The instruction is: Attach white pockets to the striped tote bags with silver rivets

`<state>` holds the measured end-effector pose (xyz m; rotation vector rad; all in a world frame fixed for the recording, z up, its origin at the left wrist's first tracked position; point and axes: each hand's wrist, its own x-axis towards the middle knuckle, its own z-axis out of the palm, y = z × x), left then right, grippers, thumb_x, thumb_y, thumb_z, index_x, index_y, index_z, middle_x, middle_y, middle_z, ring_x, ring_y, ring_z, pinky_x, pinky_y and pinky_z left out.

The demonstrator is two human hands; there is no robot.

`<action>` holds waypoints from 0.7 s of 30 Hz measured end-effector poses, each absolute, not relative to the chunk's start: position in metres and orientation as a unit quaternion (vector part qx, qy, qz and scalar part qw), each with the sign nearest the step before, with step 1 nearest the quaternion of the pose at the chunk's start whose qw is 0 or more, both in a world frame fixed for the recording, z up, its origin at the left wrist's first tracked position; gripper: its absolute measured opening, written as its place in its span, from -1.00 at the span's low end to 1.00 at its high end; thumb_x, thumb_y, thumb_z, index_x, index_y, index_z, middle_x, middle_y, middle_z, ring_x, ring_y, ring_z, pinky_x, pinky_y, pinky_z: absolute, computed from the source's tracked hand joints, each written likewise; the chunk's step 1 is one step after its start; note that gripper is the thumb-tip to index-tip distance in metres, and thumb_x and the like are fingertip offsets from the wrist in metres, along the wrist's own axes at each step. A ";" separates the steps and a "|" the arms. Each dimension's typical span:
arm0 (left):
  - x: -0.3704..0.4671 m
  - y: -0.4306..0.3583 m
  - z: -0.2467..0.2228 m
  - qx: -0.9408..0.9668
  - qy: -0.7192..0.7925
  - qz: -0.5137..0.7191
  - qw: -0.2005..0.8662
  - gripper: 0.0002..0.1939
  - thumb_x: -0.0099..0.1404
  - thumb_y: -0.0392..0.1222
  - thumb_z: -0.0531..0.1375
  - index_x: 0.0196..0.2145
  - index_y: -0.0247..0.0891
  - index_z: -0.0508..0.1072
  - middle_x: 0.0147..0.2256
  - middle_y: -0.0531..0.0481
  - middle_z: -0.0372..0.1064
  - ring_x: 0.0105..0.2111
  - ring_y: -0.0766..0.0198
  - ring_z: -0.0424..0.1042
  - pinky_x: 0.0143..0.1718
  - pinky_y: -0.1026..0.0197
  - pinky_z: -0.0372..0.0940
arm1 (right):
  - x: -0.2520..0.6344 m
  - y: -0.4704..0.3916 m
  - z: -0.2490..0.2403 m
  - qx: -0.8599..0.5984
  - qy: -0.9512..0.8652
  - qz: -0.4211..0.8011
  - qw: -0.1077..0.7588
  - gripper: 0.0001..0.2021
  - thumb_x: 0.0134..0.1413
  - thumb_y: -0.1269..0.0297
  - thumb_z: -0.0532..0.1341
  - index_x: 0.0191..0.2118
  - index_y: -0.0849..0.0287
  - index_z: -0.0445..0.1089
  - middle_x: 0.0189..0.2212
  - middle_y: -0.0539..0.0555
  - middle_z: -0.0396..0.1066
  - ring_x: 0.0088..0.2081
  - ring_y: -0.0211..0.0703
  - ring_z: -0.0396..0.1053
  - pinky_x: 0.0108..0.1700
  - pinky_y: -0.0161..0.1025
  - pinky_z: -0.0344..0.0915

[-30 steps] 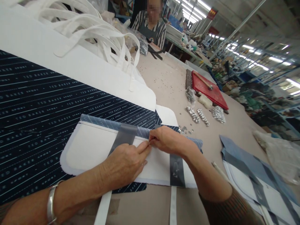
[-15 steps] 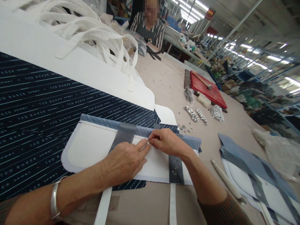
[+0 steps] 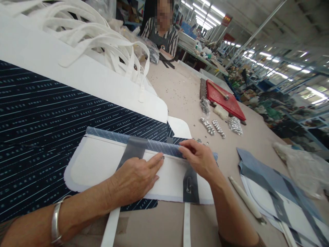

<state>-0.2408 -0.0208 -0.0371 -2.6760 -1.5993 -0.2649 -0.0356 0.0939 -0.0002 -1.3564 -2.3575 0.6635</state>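
My left hand [image 3: 137,176] lies on a white panel [image 3: 97,157] with its fingers stretched out, holding nothing. Its index fingertip rests beside a small metal piece [image 3: 162,157], set at the panel's stitched line. My right hand [image 3: 197,156] is above the blue striped strip [image 3: 164,148] along the panel's far edge. Its thumb and fingers are bent and slightly apart, with nothing visible between them. Two dark grey bands [image 3: 133,147] cross the panel, and white straps [image 3: 187,223] run from it toward me. Beneath lies navy printed fabric [image 3: 64,113].
White straps [image 3: 102,41] are heaped on white sheets at the left. Bagged metal parts [image 3: 218,128], loose washers [image 3: 203,140] and a hammer [image 3: 218,90] on a red board [image 3: 228,103] lie beyond. A pale-handled tool [image 3: 246,199] and other panels [image 3: 272,188] are rightward. Another person [image 3: 164,37] sits opposite.
My right hand has moved right from the small metal piece, and its pinch has loosened. The metal piece now shows beside my left index finger. My left hand stays on the panel.
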 end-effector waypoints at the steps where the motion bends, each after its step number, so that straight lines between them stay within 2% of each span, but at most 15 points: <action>1: -0.241 -0.021 -0.039 -0.856 -0.509 -0.085 0.009 -0.57 0.40 -0.21 -0.06 0.16 -0.35 0.27 0.23 -0.13 0.20 -0.25 0.19 0.50 -0.38 0.12 0.34 | -0.016 0.090 -0.001 -0.519 -0.803 0.201 0.214 -0.78 0.16 0.13 0.16 -0.22 0.12 0.47 -0.37 0.02 0.53 -0.37 -0.19 0.43 -0.28 -0.26 0.29; 3: -0.240 -0.019 -0.042 -0.854 -0.513 -0.083 0.010 -0.56 0.40 -0.20 -0.06 0.16 -0.37 0.27 0.23 -0.12 0.20 -0.25 0.19 0.51 -0.38 0.11 0.35 | 0.029 0.082 -0.008 -0.595 -0.755 0.108 0.253 -0.70 0.13 0.06 0.15 -0.18 0.14 0.47 -0.28 0.11 0.53 -0.29 -0.09 0.45 -0.21 -0.18 0.34; 7: -0.239 -0.017 -0.045 -0.850 -0.521 -0.082 0.007 -0.57 0.39 -0.18 -0.04 0.16 -0.33 0.29 0.23 -0.08 0.21 -0.32 0.21 0.51 -0.42 0.10 0.34 | 0.115 0.060 -0.046 -0.656 -0.733 -0.020 0.177 -0.46 0.12 -0.08 0.02 -0.03 0.27 0.41 -0.11 0.31 0.48 -0.07 0.16 0.41 0.00 0.10 0.29; 11: -0.238 -0.019 -0.045 -0.849 -0.523 -0.076 0.007 -0.58 0.39 -0.19 -0.04 0.15 -0.33 0.29 0.21 -0.09 0.23 -0.35 0.20 0.51 -0.42 0.09 0.35 | 0.159 0.049 -0.082 -0.605 -0.778 -0.057 0.160 -0.47 0.19 -0.09 -0.05 -0.11 0.26 0.44 -0.11 0.31 0.46 0.02 0.15 0.34 0.12 0.12 0.20; 13: -0.238 -0.021 -0.045 -0.845 -0.529 -0.076 0.012 -0.58 0.39 -0.20 -0.03 0.14 -0.34 0.31 0.20 -0.11 0.25 -0.33 0.19 0.51 -0.40 0.09 0.36 | 0.165 0.051 -0.087 -0.611 -0.768 -0.061 0.181 -0.44 0.19 -0.10 -0.07 -0.10 0.28 0.43 -0.09 0.34 0.44 0.02 0.16 0.32 0.13 0.12 0.19; 16: -0.237 -0.021 -0.045 -0.844 -0.530 -0.078 0.016 -0.59 0.38 -0.20 -0.02 0.14 -0.32 0.32 0.20 -0.12 0.25 -0.32 0.19 0.51 -0.38 0.09 0.37 | 0.163 0.060 -0.079 -0.676 -0.692 0.009 0.254 -0.40 0.04 -0.22 0.04 -0.14 0.28 0.43 -0.06 0.39 0.39 0.03 0.24 0.27 0.15 0.19 0.10; 19: -0.236 -0.020 -0.046 -0.847 -0.524 -0.084 0.020 -0.58 0.37 -0.22 0.01 0.14 -0.32 0.32 0.21 -0.14 0.24 -0.35 0.20 0.50 -0.39 0.10 0.36 | 0.153 0.064 -0.061 -0.710 -0.623 0.087 0.317 -0.48 -0.13 -0.25 0.17 -0.36 0.18 0.42 -0.25 0.33 0.44 -0.08 0.26 0.30 0.14 0.27 0.00; 21: -0.236 -0.022 -0.050 -0.846 -0.523 -0.098 0.030 -0.60 0.37 -0.28 0.00 0.12 -0.34 0.35 0.20 -0.17 0.25 -0.40 0.21 0.49 -0.41 0.10 0.35 | 0.141 0.061 -0.045 -0.708 -0.607 0.096 0.347 -0.54 -0.13 -0.21 0.20 -0.40 0.16 0.40 -0.32 0.27 0.45 -0.13 0.20 0.31 0.13 0.24 0.01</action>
